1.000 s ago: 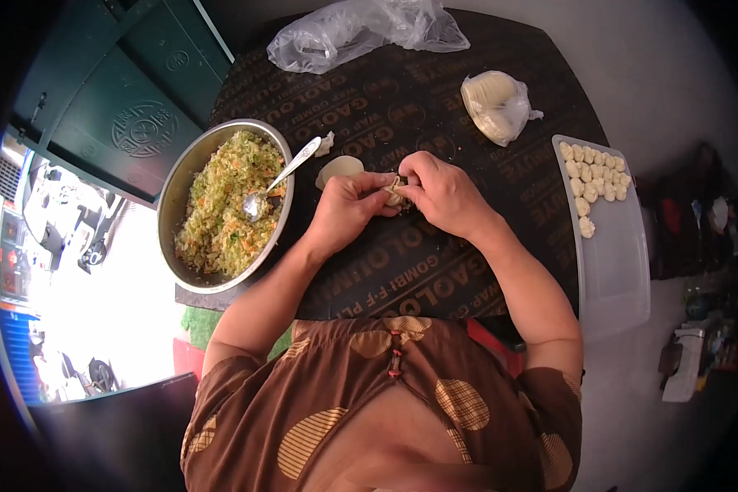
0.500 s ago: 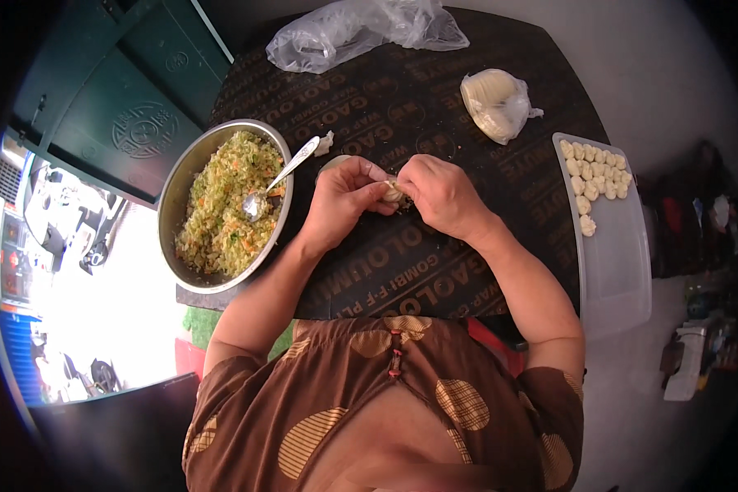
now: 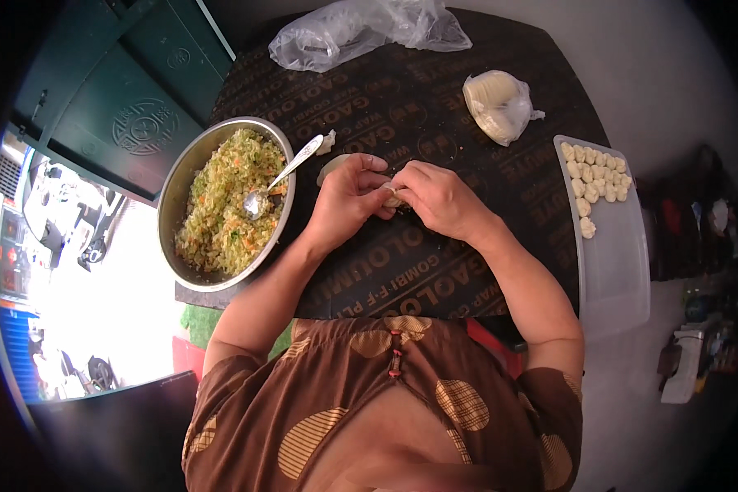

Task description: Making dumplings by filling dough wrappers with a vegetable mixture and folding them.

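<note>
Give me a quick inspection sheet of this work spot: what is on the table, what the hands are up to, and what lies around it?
Surface: dark printed board used as a tabletop.
Job's things: small dumpling pinched between both hands; metal bowl of chopped filling with a spoon in it; a wrapper beside the left hand; white tray with finished dumplings.
Clutter: crumpled clear bag; bagged stack of wrappers.
Grippers: left hand and right hand, both closed on the dumpling.
Cables: nothing seen.
Surroundings: green metal door at the left, pale floor at the right.
</note>
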Available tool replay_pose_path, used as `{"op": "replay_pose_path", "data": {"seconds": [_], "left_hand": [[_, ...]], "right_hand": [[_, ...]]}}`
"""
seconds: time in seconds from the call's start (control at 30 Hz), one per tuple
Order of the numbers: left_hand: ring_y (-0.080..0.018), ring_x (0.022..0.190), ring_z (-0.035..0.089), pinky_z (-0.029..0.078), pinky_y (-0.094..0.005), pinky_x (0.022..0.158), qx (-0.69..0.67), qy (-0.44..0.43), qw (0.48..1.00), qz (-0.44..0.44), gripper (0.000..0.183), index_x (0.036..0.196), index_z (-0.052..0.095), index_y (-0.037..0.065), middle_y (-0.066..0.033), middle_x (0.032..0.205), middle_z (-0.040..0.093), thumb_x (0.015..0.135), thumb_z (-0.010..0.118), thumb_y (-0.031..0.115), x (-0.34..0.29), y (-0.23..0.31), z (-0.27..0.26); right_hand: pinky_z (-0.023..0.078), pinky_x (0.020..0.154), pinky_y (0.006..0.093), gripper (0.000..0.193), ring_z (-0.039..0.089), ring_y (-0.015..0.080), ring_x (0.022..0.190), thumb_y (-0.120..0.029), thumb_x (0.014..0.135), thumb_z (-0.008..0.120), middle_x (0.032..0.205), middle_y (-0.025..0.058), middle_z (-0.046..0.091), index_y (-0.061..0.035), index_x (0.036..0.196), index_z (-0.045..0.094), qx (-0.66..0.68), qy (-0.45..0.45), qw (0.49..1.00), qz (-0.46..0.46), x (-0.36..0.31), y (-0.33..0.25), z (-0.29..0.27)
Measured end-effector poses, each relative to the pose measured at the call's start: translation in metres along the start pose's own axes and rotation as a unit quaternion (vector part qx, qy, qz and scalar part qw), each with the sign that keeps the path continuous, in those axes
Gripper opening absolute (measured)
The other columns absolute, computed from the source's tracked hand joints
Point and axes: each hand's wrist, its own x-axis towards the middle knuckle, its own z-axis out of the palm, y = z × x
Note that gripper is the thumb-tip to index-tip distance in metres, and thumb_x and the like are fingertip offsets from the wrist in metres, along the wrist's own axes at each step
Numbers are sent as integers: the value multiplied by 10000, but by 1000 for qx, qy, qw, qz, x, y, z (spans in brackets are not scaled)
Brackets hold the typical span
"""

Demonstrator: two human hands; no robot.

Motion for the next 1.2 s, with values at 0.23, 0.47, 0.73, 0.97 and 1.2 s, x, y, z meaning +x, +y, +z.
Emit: {"op": "replay_pose_path", "data": {"seconds": [0.23,0.47,0.73,0.97,1.2], "left_hand": [[-204,903,661,571,-325,782,-11,4,999,38,269,1172,503,-52,-148,1032,652,929,563,46,0,-1,-3],[-187,892,660,573,-317,810,-128,11,991,32,245,1156,535,-69,-140,1013,657,928,551,18,-2,1,1],[-178,843,664,579,-302,756,-115,19,992,47,239,1143,570,-75,-135,991,665,932,560,37,-1,-5,1],[-148,715,638,565,-257,606,-65,-13,998,-1,240,1117,608,-74,-117,923,659,963,524,90,0,-5,-5],[-152,709,638,562,-258,593,-69,-51,996,-10,265,1160,554,-83,-116,923,646,968,505,93,-1,1,-6]], "right_hand": [[483,610,327,73,612,269,688,1,847,614,769,118,594,-14,894,561,42,89,992,75,1,-2,1],[478,599,299,117,591,215,640,-32,848,652,763,110,603,-11,911,557,114,107,977,144,0,-4,1],[477,606,332,103,594,286,689,-11,839,620,769,127,572,-10,868,521,15,61,995,75,-1,-2,1],[496,668,404,113,596,333,827,-44,821,612,820,131,559,-28,861,507,-114,-30,991,-63,4,-7,-7],[474,624,356,168,582,290,716,34,790,642,800,111,533,-17,878,509,58,14,997,53,3,-8,-3]]}}
